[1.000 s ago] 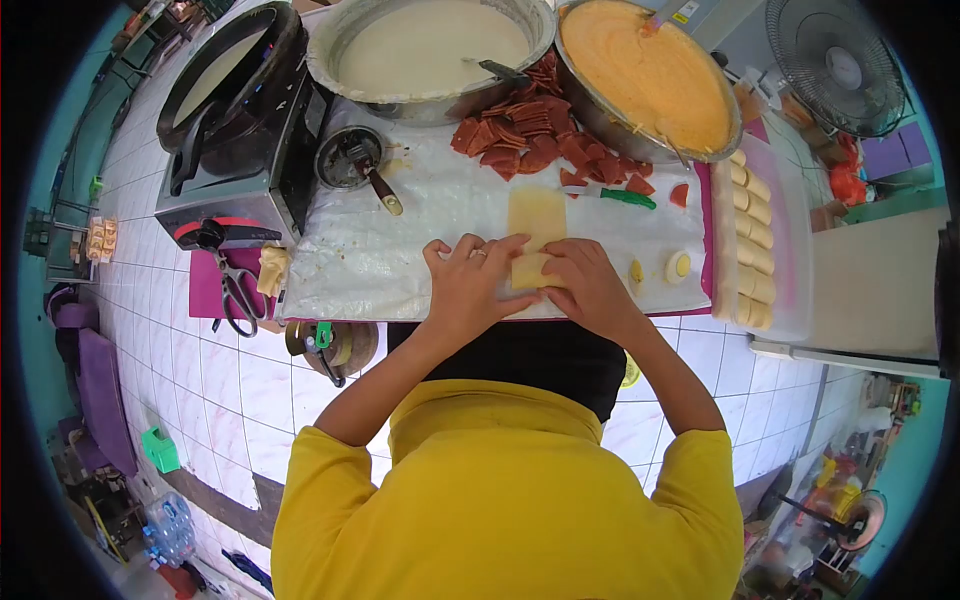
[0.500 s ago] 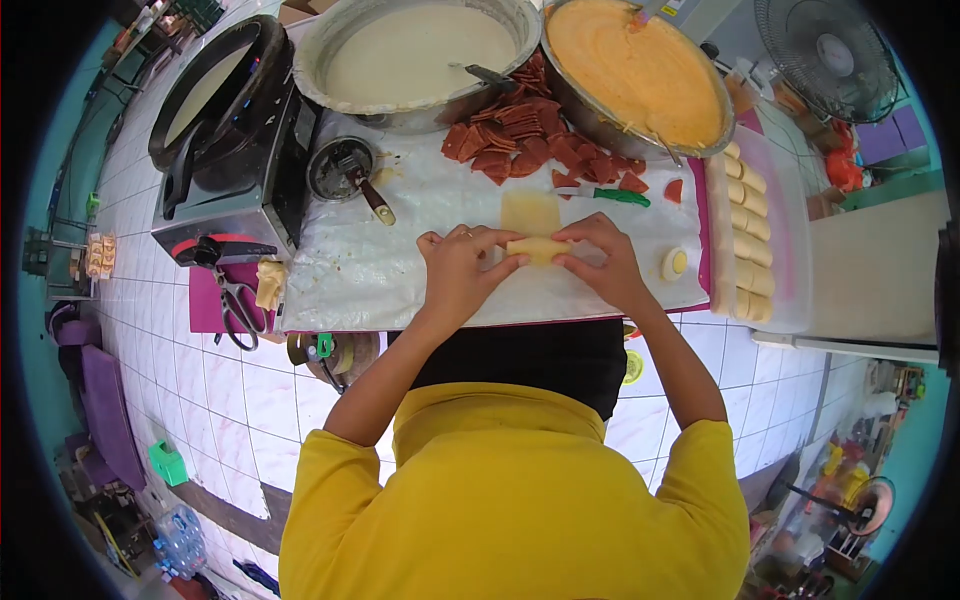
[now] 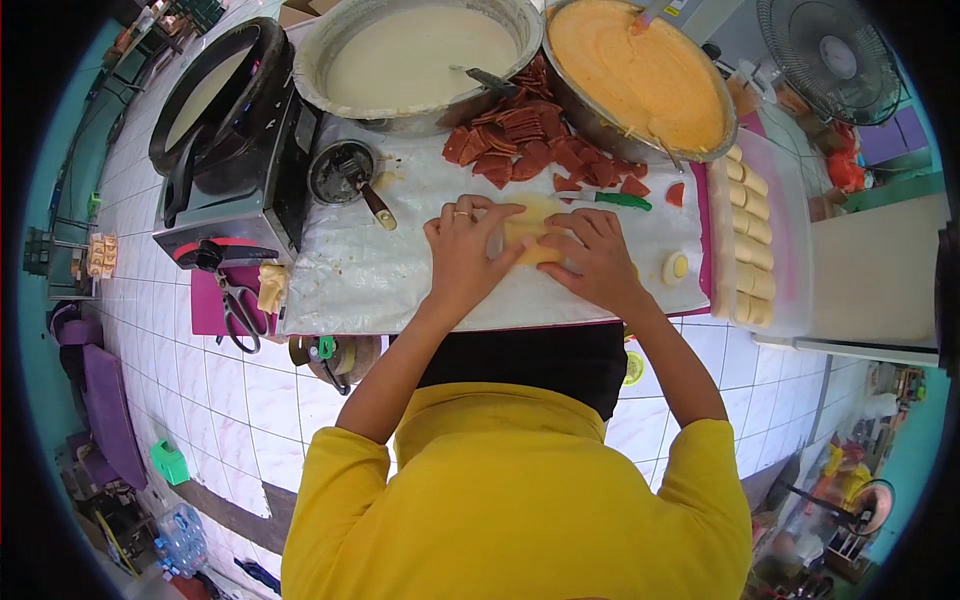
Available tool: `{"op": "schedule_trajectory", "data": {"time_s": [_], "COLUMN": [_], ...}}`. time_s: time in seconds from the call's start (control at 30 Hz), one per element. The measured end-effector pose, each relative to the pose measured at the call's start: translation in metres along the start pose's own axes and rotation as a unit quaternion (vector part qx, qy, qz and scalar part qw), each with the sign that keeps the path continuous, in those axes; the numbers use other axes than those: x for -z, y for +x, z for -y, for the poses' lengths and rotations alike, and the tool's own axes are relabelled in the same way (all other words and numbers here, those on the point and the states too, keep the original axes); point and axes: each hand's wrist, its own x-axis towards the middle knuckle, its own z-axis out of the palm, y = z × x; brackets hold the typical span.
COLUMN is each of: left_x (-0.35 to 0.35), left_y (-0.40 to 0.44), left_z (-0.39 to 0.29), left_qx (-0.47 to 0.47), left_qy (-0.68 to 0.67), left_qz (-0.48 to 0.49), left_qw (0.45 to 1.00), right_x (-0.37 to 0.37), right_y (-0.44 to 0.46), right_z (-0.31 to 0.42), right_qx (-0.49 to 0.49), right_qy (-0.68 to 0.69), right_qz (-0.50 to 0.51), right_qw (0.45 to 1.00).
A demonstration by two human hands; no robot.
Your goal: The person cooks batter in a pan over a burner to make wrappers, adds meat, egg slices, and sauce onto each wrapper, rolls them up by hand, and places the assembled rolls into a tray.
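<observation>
A thin pale-yellow crepe [image 3: 522,232], partly rolled up, lies on the white sheet between my hands. My left hand [image 3: 468,248] has its fingers bent around the left side of the crepe, thumb at the near edge. From the right, my right hand [image 3: 592,258] grips the other side with curled fingers that cover part of it. Just beyond are a heap of reddish-brown meat slices [image 3: 520,140] and a green-handled knife [image 3: 622,199]. A piece of boiled egg [image 3: 675,267] sits to the right of my right hand.
A basin of pale batter [image 3: 312,75] and a bowl of orange filling [image 3: 722,135] stand at the back. Left are a pan [image 3: 178,180] on a stove, a small dark pan [image 3: 340,172] and scissors [image 3: 240,310]. Finished rolls [image 3: 750,225] fill part of a plastic tub [image 3: 793,250] at right.
Both hands have shifted from pinching the roll's ends to lying more over its sides. My right hand has come inward and left, and the flat far part of the crepe is now partly covered.
</observation>
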Motion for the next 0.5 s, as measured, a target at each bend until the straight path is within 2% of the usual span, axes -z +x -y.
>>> {"op": "schedule_trajectory", "data": {"time_s": [0.07,0.17,0.27,0.47,0.5], "left_x": [0.009,0.001,0.000,0.005,0.009], "left_y": [0.002,0.000,0.005,0.009,0.007], "left_z": [-0.002,0.005,0.007,0.006,0.003], "left_qx": [-0.085,-0.132,-0.136,-0.155,-0.159], "left_qy": [0.003,0.082,0.079,0.116,0.108], "left_qz": [-0.004,0.013,0.022,0.023,0.030], "left_qw": [0.996,0.988,0.987,0.981,0.981], "right_x": [-0.006,-0.006,-0.010,-0.002,0.005], "right_y": [-0.003,0.000,0.003,0.006,0.005], "right_z": [-0.002,-0.001,-0.006,-0.008,-0.005], "right_qx": [-0.008,-0.037,-0.052,-0.093,-0.095], "right_qy": [-0.002,-0.012,-0.006,0.091,0.110], "right_qz": [0.005,0.011,0.009,0.003,0.029], "right_qw": [1.000,0.999,0.999,0.991,0.989]}}
